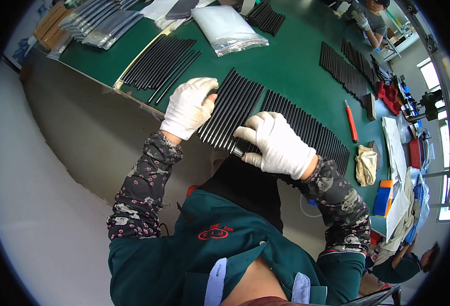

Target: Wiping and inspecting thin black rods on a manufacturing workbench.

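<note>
Both my hands wear white gloves. My left hand [188,106] hovers at the left edge of a row of thin black rods [233,97], loosely curled with its thumb apart from the fingers; nothing shows in it. At the near end of that row, my right hand [278,144] pinches the shiny end of a dark rod [237,152] between thumb and fingers. The rest of that rod is hard to tell from its neighbours. Beside it, a second row of black rods [306,125] runs to the right, partly under my right hand and forearm.
More black rods [159,61] lie left on the green table [291,66], near a plastic bag [229,29] and wrapped bundles [100,23]. Rightward are further rods [342,71], a red-handled tool [351,121], a cream glove [366,166] and a blue-orange block [383,198]. Another person [370,20] sits across.
</note>
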A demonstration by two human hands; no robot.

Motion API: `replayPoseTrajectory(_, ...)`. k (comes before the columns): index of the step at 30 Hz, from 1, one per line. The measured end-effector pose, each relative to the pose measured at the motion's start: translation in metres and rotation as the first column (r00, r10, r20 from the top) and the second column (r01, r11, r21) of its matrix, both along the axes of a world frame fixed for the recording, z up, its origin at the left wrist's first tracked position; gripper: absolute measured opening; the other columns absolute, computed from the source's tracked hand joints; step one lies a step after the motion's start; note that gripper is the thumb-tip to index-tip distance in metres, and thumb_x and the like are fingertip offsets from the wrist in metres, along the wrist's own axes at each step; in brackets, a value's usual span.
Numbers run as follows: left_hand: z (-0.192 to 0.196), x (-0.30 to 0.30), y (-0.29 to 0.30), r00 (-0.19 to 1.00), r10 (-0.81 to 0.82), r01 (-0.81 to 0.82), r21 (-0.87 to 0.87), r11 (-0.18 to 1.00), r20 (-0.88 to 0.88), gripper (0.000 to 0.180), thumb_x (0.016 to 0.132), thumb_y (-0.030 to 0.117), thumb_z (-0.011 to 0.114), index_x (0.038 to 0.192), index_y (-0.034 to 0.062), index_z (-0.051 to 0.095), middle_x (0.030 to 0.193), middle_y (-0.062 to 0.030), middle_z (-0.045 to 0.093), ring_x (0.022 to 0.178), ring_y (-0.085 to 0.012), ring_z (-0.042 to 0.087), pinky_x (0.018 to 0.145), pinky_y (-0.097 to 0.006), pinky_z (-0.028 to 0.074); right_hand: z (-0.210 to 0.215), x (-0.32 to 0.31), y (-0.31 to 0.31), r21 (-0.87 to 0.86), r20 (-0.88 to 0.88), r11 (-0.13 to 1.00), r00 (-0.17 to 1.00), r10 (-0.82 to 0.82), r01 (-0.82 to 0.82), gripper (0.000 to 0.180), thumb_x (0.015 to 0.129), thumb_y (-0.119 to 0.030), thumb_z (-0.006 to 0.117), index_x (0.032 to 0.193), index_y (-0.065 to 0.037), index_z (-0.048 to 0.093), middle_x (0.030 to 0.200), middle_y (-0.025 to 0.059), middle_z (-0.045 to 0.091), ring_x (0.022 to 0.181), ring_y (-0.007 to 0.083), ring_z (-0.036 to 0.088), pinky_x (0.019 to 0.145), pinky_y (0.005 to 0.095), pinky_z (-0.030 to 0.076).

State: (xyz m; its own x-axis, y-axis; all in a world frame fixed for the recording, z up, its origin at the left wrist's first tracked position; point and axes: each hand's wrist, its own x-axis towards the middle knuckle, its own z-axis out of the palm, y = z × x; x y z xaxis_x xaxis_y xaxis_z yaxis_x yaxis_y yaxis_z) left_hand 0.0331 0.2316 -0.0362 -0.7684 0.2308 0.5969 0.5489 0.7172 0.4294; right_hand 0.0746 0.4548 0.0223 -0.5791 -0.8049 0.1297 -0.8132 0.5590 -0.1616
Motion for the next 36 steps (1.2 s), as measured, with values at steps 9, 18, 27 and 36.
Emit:
replayPoseTrajectory(9,-0.001,-0.003,0.0,0.998,-0.061,0.06,0.039,0.997,0.028,0.025,0.074,0.002,0.068,0.099,0.0038,0.062,0.11,-0.0112,0.064,0.105,-0.0281,0.059,0.09,-0.036,0.048,-0.005,-0.004,-0.002,-0.074,0.012,0.997,1.0,0.017,-0.016,0.047,0.066,-0.032,0.076,0.106,-0.013,0.06,0.101,0.0076,0.055,0.099,0.0277,0.052,0.087,0.0414,0.041)
replayPoseTrajectory(18,0.004,-0.001,0.001,0.996,-0.071,0.071,0.006,0.997,0.061,0.026,0.072,0.003,0.07,0.096,0.0054,0.062,0.11,-0.0099,0.064,0.106,-0.0286,0.058,0.09,-0.037,0.048,-0.007,-0.009,-0.011,-0.098,-0.02,0.995,1.0,0.012,-0.014,0.047,0.068,-0.034,0.074,0.107,-0.012,0.059,0.099,0.0076,0.055,0.099,0.0277,0.052,0.086,0.0404,0.041)
replayPoseTrajectory(27,0.001,-0.002,0.003,0.998,-0.056,0.056,0.039,0.998,-0.005,0.019,0.072,0.01,0.068,0.09,0.005,0.064,0.103,-0.0096,0.066,0.101,-0.0265,0.06,0.087,-0.038,0.048,-0.001,-0.014,-0.02,-0.042,-0.008,0.999,1.0,-0.009,0.009,0.046,0.069,-0.034,0.073,0.105,-0.011,0.06,0.097,0.0072,0.055,0.099,0.0267,0.053,0.087,0.0411,0.041)
replayPoseTrajectory(36,-0.001,-0.003,0.003,0.998,-0.055,0.057,0.054,0.997,-0.025,0.014,0.076,0.005,0.061,0.09,0.0059,0.065,0.103,-0.0078,0.066,0.103,-0.0255,0.06,0.087,-0.038,0.048,-0.004,-0.018,-0.027,-0.066,-0.04,0.998,0.999,0.004,-0.007,0.044,0.068,-0.033,0.073,0.104,-0.012,0.06,0.097,0.0071,0.055,0.099,0.0269,0.053,0.088,0.0412,0.041)
